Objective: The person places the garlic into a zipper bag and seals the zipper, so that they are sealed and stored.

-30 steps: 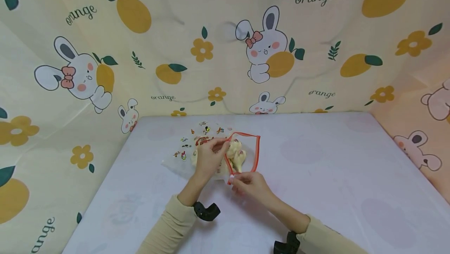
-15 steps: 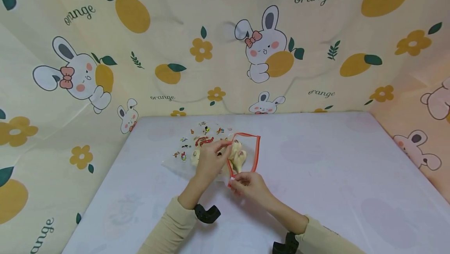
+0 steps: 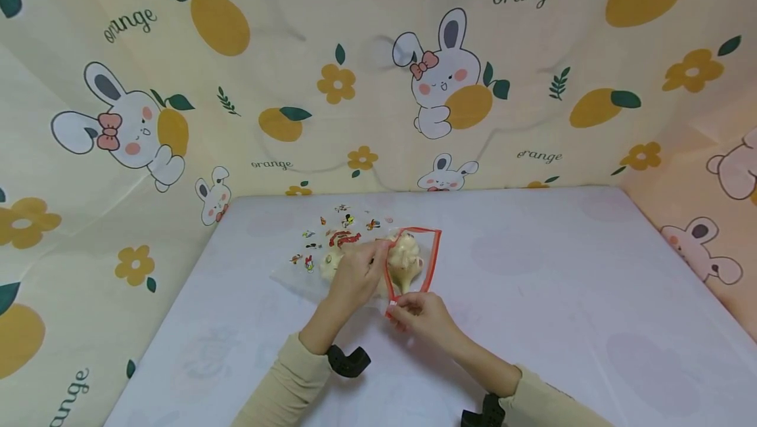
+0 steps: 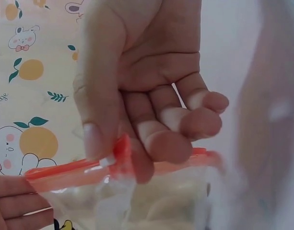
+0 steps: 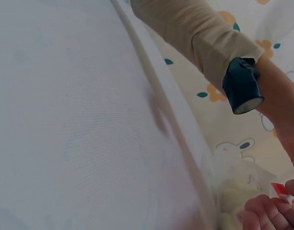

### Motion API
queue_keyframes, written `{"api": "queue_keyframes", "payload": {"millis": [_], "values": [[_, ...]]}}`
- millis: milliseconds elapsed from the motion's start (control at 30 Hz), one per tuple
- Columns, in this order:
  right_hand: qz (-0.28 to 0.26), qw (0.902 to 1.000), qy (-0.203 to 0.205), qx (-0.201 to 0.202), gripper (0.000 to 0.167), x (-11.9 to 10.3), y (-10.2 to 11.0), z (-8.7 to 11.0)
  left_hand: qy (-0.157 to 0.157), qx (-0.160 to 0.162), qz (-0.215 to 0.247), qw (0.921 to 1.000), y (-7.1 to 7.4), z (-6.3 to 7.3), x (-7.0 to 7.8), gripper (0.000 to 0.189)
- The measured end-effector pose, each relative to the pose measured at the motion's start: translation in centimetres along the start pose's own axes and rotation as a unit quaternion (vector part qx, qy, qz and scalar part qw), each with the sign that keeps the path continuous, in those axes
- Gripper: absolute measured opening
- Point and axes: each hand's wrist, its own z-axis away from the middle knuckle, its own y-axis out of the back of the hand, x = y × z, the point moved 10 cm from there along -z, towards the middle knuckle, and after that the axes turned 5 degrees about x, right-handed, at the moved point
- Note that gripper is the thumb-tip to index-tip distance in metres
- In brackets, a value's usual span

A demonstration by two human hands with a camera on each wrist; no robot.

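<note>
A clear zip bag (image 3: 303, 280) with small cartoon prints and a red zip edge lies on the table. In it sit cream-coloured lumpy objects (image 3: 405, 257) whose kind I cannot tell; one shows within the red-edged opening. My left hand (image 3: 355, 276) pinches the red edge on the opening's left side. At the near corner my right hand (image 3: 427, 314) pinches the zip by its white slider (image 3: 392, 305). In the left wrist view, the right hand (image 4: 151, 91) grips the zip from above, with left fingers (image 4: 24, 206) at lower left. Part of the bag is behind my left hand.
The white-covered table (image 3: 532, 295) extends around the bag, widest to the right. A patterned cloth (image 3: 331, 26) with rabbits and oranges hangs behind and at the sides. Black wrist cameras (image 3: 349, 360) sit on both forearms.
The left hand has shifted slightly right and down along the red edge. The cream object in the opening shows more fully and sits further right. The right hand has barely moved.
</note>
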Motion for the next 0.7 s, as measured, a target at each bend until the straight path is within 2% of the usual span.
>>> {"api": "queue_keyframes", "payload": {"millis": [133,267,367,467,567,700], "values": [[0.024,0.999,-0.028,0.024,0.023,0.7,0.6,0.1,0.008,-0.007,0.004,0.9999,-0.2,0.2,-0.2,0.034],[0.03,0.9912,-0.076,0.105,0.023,1.7,2.9,0.0,0.004,-0.01,0.001,0.9999,-0.4,0.3,-0.2,0.032],[0.023,0.9803,-0.074,0.182,0.017,1.9,5.2,-0.2,0.003,-0.01,0.003,0.9999,-0.5,0.4,-0.2,0.03],[0.029,0.9718,-0.056,0.227,0.021,1.7,6.9,-0.5,0.009,-0.013,0.004,0.9999,-0.7,0.5,-0.4,0.031],[0.022,0.9709,-0.049,0.234,0.026,1.7,7.5,-0.8,0.01,-0.013,0.004,0.9999,-0.7,0.6,-0.5,0.031],[0.01,0.9741,-0.04,0.222,0.023,1.6,7.2,-0.8,0.001,-0.007,0.004,1.0,-0.5,0.8,-0.4,0.029]]}}
